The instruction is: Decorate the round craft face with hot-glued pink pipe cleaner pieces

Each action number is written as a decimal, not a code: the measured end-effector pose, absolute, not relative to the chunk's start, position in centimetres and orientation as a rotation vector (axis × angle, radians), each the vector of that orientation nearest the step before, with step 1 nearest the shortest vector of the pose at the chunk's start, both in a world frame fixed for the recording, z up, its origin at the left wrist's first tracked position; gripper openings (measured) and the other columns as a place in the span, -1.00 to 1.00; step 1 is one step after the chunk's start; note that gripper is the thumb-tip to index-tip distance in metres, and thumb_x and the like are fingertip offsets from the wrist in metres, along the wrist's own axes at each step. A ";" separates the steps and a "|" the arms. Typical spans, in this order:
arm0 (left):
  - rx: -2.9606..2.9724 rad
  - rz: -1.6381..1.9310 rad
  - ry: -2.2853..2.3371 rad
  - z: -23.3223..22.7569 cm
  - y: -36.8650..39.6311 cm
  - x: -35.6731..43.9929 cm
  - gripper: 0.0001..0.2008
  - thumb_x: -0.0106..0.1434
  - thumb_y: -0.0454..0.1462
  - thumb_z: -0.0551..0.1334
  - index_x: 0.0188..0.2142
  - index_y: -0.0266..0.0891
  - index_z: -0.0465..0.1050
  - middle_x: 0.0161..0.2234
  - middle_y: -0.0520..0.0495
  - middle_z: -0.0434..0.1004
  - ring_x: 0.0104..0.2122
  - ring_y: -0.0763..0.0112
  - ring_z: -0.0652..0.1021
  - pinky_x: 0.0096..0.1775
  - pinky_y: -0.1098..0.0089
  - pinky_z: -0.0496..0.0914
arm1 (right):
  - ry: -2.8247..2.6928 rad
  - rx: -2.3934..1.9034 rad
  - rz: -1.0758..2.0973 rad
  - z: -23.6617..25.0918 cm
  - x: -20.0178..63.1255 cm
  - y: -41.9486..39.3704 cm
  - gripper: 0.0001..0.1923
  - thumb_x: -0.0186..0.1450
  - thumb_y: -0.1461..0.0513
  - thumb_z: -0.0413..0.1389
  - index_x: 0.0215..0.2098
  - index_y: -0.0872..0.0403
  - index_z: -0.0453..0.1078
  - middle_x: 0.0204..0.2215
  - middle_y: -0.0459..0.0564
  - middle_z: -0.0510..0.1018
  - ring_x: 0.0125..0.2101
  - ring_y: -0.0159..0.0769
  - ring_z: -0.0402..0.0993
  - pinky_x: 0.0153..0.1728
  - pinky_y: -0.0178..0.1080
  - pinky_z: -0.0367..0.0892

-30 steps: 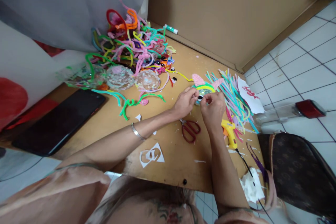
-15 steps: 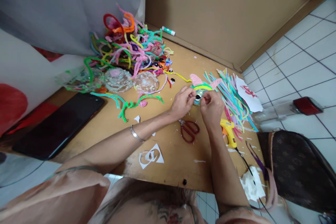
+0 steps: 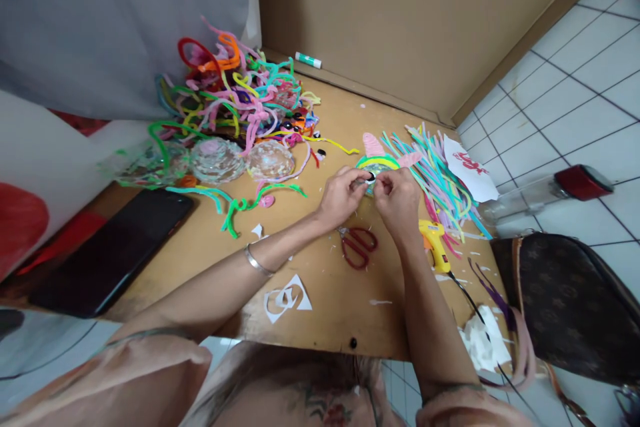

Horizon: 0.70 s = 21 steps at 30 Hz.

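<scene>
A: Status?

B: Both hands pinched on a small black eye bead [image 3: 371,177], pressed to the round craft piece [image 3: 377,165] on the bench [image 3: 330,293], beside the straight pipe cleaners [image 3: 440,177]. Left hand [image 3: 341,197] steadying, right hand [image 3: 397,199] gripping.

A: Tips?

B: Keep piece flat. Press bead square, hold till set. Mind fingertips near glue. Keep clear of glue gun [image 3: 434,243] and scissors [image 3: 356,244], just beside wrists.

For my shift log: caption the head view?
Both hands, left hand and right hand, pinch a small black piece on a pipe-cleaner craft.
</scene>
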State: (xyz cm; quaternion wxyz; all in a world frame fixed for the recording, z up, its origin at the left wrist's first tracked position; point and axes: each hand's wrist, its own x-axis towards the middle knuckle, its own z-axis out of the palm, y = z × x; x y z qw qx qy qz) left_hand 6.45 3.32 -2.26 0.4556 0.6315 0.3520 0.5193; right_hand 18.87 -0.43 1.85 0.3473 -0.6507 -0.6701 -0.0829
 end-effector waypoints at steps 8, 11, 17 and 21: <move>0.647 0.837 0.878 0.1 2.4 6.2 -0.87 0.21 -0.38 0.25 -0.48 -0.34 0.41 -0.57 0.05 0.47 -0.68 0.66 0.39 -0.62 0.58 0.26 | -1.774 -1.705 -0.205 2.0 19.1 -0.7 -0.91 0.20 0.32 0.06 -0.41 0.05 0.40 -0.40 -0.03 0.43 -0.37 -0.24 0.33 -0.28 -0.22 0.26; 0.543 0.787 0.834 0.3 2.5 6.2 -0.88 0.20 -0.38 0.28 -0.47 -0.35 0.44 -0.57 0.04 0.49 -0.68 0.67 0.41 -0.65 0.60 0.25 | -1.802 -1.713 -0.249 2.1 18.9 -0.9 -0.86 0.24 0.32 0.05 -0.29 0.05 0.44 -0.33 -0.01 0.46 -0.33 -0.24 0.35 -0.29 -0.24 0.24; 0.402 0.716 0.796 0.0 3.1 6.7 -0.80 0.23 -0.41 0.24 -0.54 -0.36 0.42 -0.65 0.07 0.43 -0.72 0.70 0.39 -0.69 0.63 0.21 | -1.892 -1.753 -0.363 2.2 19.2 -0.9 -0.81 0.30 0.29 0.03 -0.23 0.05 0.49 -0.31 0.01 0.46 -0.33 -0.26 0.36 -0.33 -0.26 0.20; 0.386 0.743 0.795 0.1 3.2 7.0 -0.80 0.21 -0.43 0.24 -0.55 -0.36 0.40 -0.67 0.09 0.41 -0.74 0.71 0.36 -0.69 0.65 0.19 | -1.949 -1.775 -0.453 2.0 19.4 -0.8 -0.80 0.35 0.25 0.01 -0.26 0.06 0.49 -0.33 0.01 0.46 -0.35 -0.28 0.35 -0.34 -0.27 0.16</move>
